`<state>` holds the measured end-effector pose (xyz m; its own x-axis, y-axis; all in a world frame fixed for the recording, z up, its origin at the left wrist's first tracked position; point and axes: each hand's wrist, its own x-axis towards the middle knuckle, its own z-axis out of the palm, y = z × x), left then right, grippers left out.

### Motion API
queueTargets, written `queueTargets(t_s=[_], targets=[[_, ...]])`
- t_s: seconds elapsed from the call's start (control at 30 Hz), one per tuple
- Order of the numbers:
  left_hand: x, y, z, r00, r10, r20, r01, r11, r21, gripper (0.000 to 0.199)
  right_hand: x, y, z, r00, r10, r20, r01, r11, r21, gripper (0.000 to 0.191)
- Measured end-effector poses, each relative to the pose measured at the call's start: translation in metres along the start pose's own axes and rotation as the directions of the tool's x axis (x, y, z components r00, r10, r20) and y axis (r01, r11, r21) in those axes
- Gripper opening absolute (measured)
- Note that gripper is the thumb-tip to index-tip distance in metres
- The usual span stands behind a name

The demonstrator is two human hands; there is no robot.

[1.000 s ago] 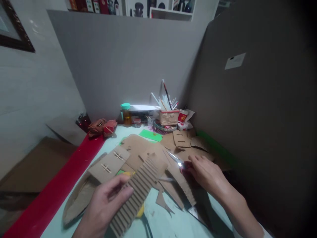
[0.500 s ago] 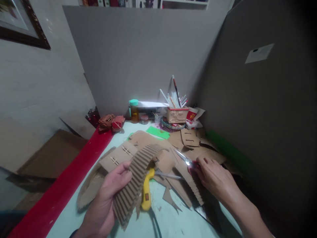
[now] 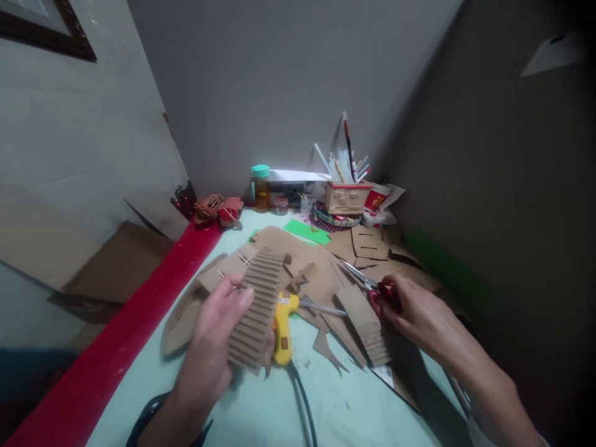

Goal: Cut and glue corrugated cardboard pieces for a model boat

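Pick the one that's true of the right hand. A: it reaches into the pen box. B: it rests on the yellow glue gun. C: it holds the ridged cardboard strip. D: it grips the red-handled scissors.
D: the right hand closes around the red handles of the scissors, blades pointing away over the cardboard.

My left hand [image 3: 218,329] holds a ribbed cardboard strip [image 3: 255,310] above the table [image 3: 335,403], just left of the yellow glue gun [image 3: 282,329]. My right hand [image 3: 421,313] closes on red-handled scissors [image 3: 372,285], far right.
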<state>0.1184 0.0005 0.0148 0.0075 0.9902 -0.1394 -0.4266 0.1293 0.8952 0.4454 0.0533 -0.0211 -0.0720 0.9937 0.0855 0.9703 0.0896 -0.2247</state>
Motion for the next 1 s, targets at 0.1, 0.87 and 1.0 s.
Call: queueTargets(t_s=[0.1, 0.87, 1.0], targets=[[0.001, -0.001, 0.001, 1.0, 0.031, 0.004, -0.031, 0.997, 0.07, 0.026, -0.003, 0.003, -0.01, 1.0, 0.002, -0.001, -0.002, 0.989, 0.147, 0.025], [-0.005, -0.002, 0.007, 0.986, 0.106, -0.126, -0.089, 0.987, 0.131, 0.038, -0.031, -0.089, -0.066, 0.863, -0.349, 0.366, 0.043, 0.772, 0.635, 0.051], [-0.007, -0.001, 0.009, 0.992, 0.043, -0.12, -0.026, 0.99, 0.142, 0.039, -0.032, -0.084, -0.062, 0.85, -0.346, 0.397, 0.027, 0.782, 0.623, 0.05]])
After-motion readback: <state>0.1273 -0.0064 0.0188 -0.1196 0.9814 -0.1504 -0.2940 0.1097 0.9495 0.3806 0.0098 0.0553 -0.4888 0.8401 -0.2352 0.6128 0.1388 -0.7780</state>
